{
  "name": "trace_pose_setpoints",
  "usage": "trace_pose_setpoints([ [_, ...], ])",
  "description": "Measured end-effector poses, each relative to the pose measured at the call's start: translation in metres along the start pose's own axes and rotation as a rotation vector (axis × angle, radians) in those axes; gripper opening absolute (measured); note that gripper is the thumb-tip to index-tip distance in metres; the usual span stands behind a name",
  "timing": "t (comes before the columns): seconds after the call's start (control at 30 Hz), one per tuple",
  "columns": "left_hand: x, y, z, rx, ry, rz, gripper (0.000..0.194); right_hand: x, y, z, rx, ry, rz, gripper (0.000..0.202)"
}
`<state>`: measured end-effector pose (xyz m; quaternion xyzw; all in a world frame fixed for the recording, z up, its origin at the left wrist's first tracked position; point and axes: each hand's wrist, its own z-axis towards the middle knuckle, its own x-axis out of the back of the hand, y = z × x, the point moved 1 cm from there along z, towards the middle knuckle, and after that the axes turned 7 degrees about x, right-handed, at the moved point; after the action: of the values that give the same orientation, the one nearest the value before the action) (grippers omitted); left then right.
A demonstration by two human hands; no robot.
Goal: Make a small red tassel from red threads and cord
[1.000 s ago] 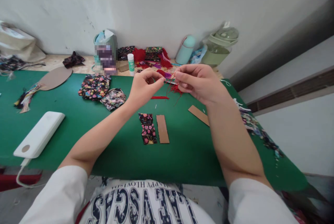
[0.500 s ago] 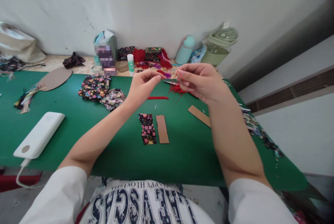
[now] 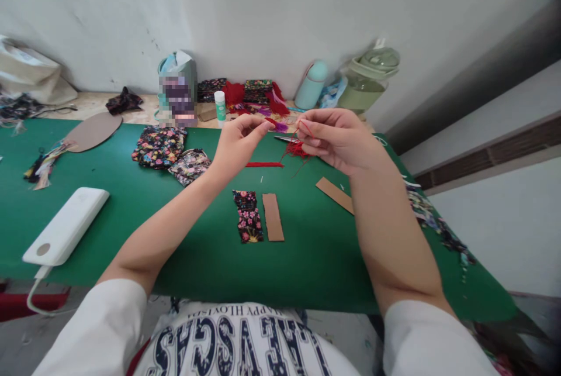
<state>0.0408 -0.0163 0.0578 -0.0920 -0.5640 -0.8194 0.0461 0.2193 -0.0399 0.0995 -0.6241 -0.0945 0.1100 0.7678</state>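
Thin red thread [image 3: 307,126] is pinched in my right hand [image 3: 329,137], with loose ends hanging below the fingers. My left hand [image 3: 243,139] is raised just to the left, thumb and forefinger pressed together; what they hold, if anything, is too small to make out. A red thread bundle [image 3: 265,164] lies on the green tabletop under the hands, and a tangle of red threads [image 3: 296,148] is behind the right fingers. Nearer to me lie a floral fabric strip [image 3: 249,216] and a brown card strip [image 3: 273,217], side by side.
Folded floral cloth [image 3: 159,147], an oval fan [image 3: 94,132] and a white power bank [image 3: 66,227] are on the left. A glue stick [image 3: 220,106], a teal bottle [image 3: 311,85] and a green jug [image 3: 364,80] stand behind. Another card strip [image 3: 334,195] lies right.
My left thumb and forefinger have closed together. The right hand has shifted only slightly, with the red thread still in its fingers.
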Motion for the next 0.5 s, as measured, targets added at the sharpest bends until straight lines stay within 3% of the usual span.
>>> trace_pose_setpoints([
  [0.17, 0.001, 0.000, 0.002, 0.003, -0.004, 0.005, 0.008, 0.002, -0.001, 0.000, -0.014, 0.008, 0.023, 0.022],
  [0.37, 0.004, -0.007, 0.009, 0.008, 0.016, 0.095, 0.011, 0.002, -0.002, -0.001, -0.003, 0.000, 0.018, 0.023],
  [0.5, 0.003, -0.012, 0.010, -0.014, -0.090, 0.273, 0.020, 0.003, -0.001, 0.000, 0.005, 0.008, 0.032, 0.024],
])
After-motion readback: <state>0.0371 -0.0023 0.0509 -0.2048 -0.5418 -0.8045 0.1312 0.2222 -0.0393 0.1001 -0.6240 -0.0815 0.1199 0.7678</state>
